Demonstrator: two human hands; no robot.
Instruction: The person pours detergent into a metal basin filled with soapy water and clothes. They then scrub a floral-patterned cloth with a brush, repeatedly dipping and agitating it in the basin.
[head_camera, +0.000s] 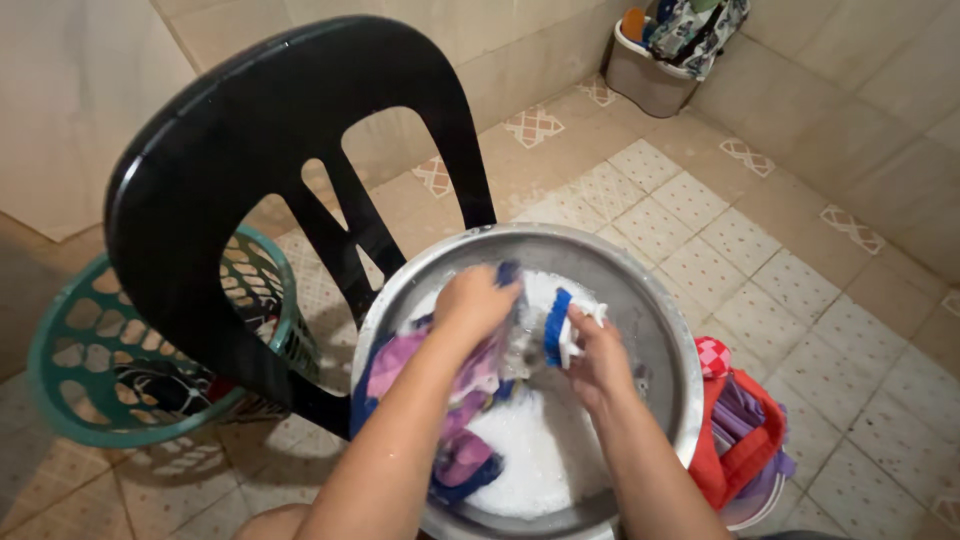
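Suds filled the metal basin, which sat on a black chair. Left hand had its grip clamped on a purple and blue garment. At three o'clock of it, the right hand grip closed around a blue scrub brush. A green basket stood at nine o'clock.
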